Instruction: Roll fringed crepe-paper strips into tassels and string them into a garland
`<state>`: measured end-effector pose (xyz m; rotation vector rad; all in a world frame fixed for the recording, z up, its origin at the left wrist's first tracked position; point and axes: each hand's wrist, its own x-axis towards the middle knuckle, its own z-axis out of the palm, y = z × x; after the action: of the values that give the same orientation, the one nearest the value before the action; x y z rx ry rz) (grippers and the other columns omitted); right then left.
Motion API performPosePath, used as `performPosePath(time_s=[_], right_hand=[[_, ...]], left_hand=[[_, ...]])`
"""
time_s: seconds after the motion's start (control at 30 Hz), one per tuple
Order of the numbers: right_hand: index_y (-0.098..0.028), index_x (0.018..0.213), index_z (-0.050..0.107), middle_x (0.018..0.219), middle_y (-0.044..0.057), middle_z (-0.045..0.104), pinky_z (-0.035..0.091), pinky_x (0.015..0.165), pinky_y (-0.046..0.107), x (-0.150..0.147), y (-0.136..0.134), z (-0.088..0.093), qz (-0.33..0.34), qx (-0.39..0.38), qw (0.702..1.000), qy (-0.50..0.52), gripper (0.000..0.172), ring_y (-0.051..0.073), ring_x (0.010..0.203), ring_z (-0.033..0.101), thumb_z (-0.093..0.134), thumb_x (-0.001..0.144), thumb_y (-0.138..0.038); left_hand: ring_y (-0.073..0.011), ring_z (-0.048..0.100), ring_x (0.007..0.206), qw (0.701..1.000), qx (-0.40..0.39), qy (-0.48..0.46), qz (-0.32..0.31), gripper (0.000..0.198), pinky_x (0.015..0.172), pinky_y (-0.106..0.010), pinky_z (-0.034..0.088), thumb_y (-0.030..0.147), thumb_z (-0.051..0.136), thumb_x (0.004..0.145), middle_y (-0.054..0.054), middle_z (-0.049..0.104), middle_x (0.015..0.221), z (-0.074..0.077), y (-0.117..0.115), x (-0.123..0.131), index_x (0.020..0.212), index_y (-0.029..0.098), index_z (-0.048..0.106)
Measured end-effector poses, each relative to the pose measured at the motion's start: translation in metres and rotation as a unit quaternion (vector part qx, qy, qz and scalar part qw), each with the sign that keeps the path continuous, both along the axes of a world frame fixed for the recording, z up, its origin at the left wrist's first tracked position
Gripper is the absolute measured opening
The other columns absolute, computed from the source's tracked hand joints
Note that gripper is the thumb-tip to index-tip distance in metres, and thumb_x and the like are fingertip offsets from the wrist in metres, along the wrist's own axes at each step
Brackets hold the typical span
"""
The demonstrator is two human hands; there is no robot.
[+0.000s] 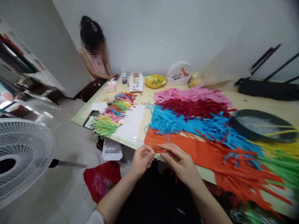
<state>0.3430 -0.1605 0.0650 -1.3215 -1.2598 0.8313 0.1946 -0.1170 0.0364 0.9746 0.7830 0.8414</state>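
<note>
Our left hand (142,159) and right hand (179,161) meet at the worktop's (254,104) near edge, fingers pinched narrow on the left end of the orange fringed paper (210,155). Its length runs off right, nearer our right hand.

At six o'clock our left hand (141,160) and right hand (181,161) meet at the end of the orange fringe (210,155); we cannot tell what their fingertips grip. The fan (23,158) at nine o'clock is cut by the edge, as are the green fringe (280,168) and dark tray (234,123) at three. A pale blur (217,74) smears the surface (257,104) at one o'clock.
</note>
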Motion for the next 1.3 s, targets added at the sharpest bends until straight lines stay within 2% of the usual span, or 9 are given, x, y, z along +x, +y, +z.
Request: performPosePath(time_s=[0.13, 0.2, 0.27, 0.37, 0.43, 0.6, 0.8, 1.1, 1.3], right_hand=[[-0.023, 0.076, 0.068, 0.070, 0.004, 0.063, 0.044, 0.048, 0.029, -0.027, 0.010, -0.012, 0.032, -0.049, 0.991, 0.123, 0.026, 0.015, 0.052, 0.052, 0.067, 0.082, -0.048], [-0.023, 0.080, 0.063, 0.062, 0.000, 0.058, 0.040, 0.044, 0.027, -0.041, 0.012, -0.020, 0.032, -0.082, 0.973, 0.214, 0.028, 0.012, 0.045, 0.047, 0.065, 0.083, -0.051], [-0.023, 0.085, 0.058, 0.062, -0.002, 0.055, 0.035, 0.040, 0.024, -0.053, 0.012, -0.028, 0.035, -0.109, 0.950, 0.290, 0.031, 0.010, 0.042, 0.044, 0.062, 0.085, -0.054], [-0.024, 0.089, 0.054, 0.059, -0.006, 0.048, 0.025, 0.039, 0.021, -0.065, 0.012, -0.037, 0.045, -0.126, 0.933, 0.335, 0.032, 0.007, 0.040, 0.035, 0.062, 0.085, -0.055], [-0.023, 0.090, 0.055, 0.058, -0.007, 0.042, 0.022, 0.041, 0.021, -0.068, 0.014, -0.041, 0.049, -0.123, 0.931, 0.340, 0.034, 0.006, 0.040, 0.029, 0.062, 0.084, -0.056], [-0.022, 0.096, 0.056, 0.065, -0.004, 0.047, 0.023, 0.046, 0.022, -0.069, 0.022, -0.043, 0.067, -0.134, 0.934, 0.323, 0.041, 0.006, 0.046, 0.034, 0.065, 0.081, -0.059], [-0.018, 0.085, 0.056, 0.062, -0.004, 0.046, 0.021, 0.046, 0.023, -0.079, 0.030, -0.049, 0.118, -0.163, 0.925, 0.322, 0.042, 0.005, 0.045, 0.034, 0.067, 0.080, -0.059], [-0.018, 0.086, 0.054, 0.061, -0.005, 0.046, 0.020, 0.046, 0.022, -0.077, 0.042, -0.038, 0.123, -0.165, 0.932, 0.298, 0.042, 0.005, 0.047, 0.035, 0.065, 0.081, -0.058], [-0.018, 0.087, 0.054, 0.060, -0.005, 0.045, 0.020, 0.046, 0.022, -0.077, 0.045, -0.037, 0.133, -0.168, 0.932, 0.292, 0.044, 0.005, 0.046, 0.034, 0.063, 0.081, -0.060]], left_hand=[[-0.0093, 0.049, 0.048, 0.984, 0.124, 0.120, -0.044, 0.033, 0.047, -0.021, 0.037, 0.048, 0.063, 0.085, 0.001, 0.056, 0.057, -0.002, 0.005, -0.027, 0.079, 0.016, 0.060], [-0.0185, 0.064, 0.079, 0.936, 0.270, 0.225, -0.037, 0.026, 0.072, -0.031, 0.050, 0.041, 0.060, 0.089, -0.009, 0.069, 0.088, 0.002, 0.027, -0.046, 0.088, 0.017, 0.067], [-0.0264, 0.056, 0.115, 0.828, 0.419, 0.372, 0.008, 0.023, 0.100, -0.042, 0.042, 0.034, 0.057, 0.091, -0.014, 0.063, 0.123, 0.006, 0.062, -0.067, 0.103, 0.018, 0.068], [-0.0299, 0.043, 0.130, 0.619, 0.491, 0.613, 0.009, 0.032, 0.111, -0.049, 0.030, 0.026, 0.051, 0.093, -0.014, 0.057, 0.134, 0.002, 0.125, -0.098, 0.122, 0.018, 0.061], [-0.0315, 0.045, 0.127, 0.572, 0.486, 0.661, -0.006, 0.035, 0.109, -0.050, 0.031, 0.022, 0.054, 0.090, -0.016, 0.059, 0.129, -0.008, 0.157, -0.114, 0.124, 0.015, 0.059], [-0.0281, 0.056, 0.107, 0.534, 0.492, 0.687, -0.034, 0.031, 0.093, -0.044, 0.044, 0.011, 0.044, 0.091, -0.018, 0.065, 0.110, -0.032, 0.192, -0.135, 0.115, 0.010, 0.063], [-0.0302, 0.041, 0.132, 0.510, 0.562, 0.647, -0.072, 0.030, 0.112, -0.053, 0.026, 0.018, 0.041, 0.095, -0.016, 0.056, 0.134, -0.026, 0.216, -0.132, 0.116, 0.017, 0.063], [-0.0262, 0.056, 0.112, 0.530, 0.543, 0.644, -0.103, 0.052, 0.100, -0.040, 0.043, 0.007, 0.042, 0.087, -0.019, 0.058, 0.122, -0.031, 0.266, -0.118, 0.139, 0.007, 0.043], [-0.0261, 0.053, 0.110, 0.554, 0.525, 0.639, -0.095, 0.035, 0.096, -0.041, 0.043, 0.005, 0.044, 0.084, -0.016, 0.055, 0.120, -0.030, 0.283, -0.109, 0.112, 0.014, 0.063]])
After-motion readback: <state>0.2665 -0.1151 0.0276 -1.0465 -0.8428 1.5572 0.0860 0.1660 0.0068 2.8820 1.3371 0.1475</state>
